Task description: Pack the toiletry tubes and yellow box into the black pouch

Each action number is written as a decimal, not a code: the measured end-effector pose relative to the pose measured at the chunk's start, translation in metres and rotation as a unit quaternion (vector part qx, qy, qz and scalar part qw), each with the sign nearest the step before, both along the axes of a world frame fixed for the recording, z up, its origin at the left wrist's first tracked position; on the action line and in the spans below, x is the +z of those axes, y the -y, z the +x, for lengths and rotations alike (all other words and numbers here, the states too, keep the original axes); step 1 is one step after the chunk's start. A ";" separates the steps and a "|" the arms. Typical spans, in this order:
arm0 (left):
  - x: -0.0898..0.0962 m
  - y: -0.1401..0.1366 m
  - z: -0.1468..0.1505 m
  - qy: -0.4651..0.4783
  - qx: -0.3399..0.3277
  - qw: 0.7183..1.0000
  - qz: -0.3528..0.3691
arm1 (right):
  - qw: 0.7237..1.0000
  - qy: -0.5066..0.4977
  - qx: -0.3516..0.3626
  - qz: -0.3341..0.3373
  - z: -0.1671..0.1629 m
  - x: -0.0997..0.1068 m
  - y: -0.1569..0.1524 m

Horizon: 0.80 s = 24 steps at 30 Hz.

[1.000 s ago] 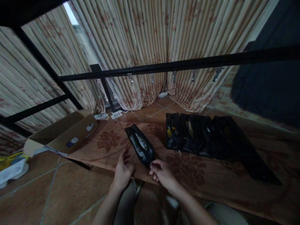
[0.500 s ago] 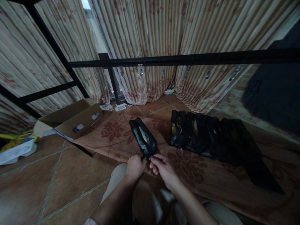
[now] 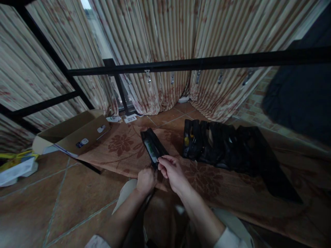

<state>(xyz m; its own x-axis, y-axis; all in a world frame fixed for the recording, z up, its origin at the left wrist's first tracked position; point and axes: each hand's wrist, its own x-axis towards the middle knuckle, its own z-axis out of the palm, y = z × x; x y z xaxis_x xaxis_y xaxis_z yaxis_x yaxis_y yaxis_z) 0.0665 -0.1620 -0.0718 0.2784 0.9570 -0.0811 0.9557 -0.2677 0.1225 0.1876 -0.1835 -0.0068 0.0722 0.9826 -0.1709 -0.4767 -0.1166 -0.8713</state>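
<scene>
A small black pouch [image 3: 151, 148] lies on the patterned cloth in front of me, with pale and green contents showing through its side. My left hand [image 3: 146, 179] is closed on the pouch's near end. My right hand [image 3: 171, 171] pinches at the pouch's top edge, just beyond the left; what lies between thumb and finger is too small to make out, and looks to be on the zip line. To the right stands a row of several similar black pouches [image 3: 214, 146], some gaping with yellow inside.
The reddish-brown floral cloth [image 3: 120, 143] covers a low surface. An open cardboard box [image 3: 90, 136] sits at the left. Black metal rails [image 3: 176, 65] cross in front of striped curtains [image 3: 165, 31]. A dark garment-like shape [image 3: 297, 96] hangs at right; white and yellow items [image 3: 19, 170] lie far left.
My right hand has moved forward along the pouch's top from its near end. The pouch's opening looks narrower now. My left hand keeps its hold; the whole view has shifted slightly.
</scene>
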 end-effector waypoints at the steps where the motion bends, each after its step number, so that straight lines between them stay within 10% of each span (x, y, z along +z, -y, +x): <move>1: 0.001 -0.001 -0.002 -0.007 0.003 1.000 0.000 | 1.000 -0.001 0.003 -0.004 -0.001 0.002 -0.001; 11: 0.003 -0.007 -0.015 0.123 0.070 0.989 -0.046 | 0.992 0.113 -0.045 -0.019 0.016 -0.007 0.004; 18: 0.016 -0.013 -0.016 0.406 0.050 0.902 -0.136 | 0.879 0.471 -0.073 -0.005 0.031 -0.036 -0.002; 24: 0.000 -0.024 -0.012 0.474 0.050 0.869 -0.132 | 0.862 0.506 0.026 -0.019 0.016 -0.056 -0.006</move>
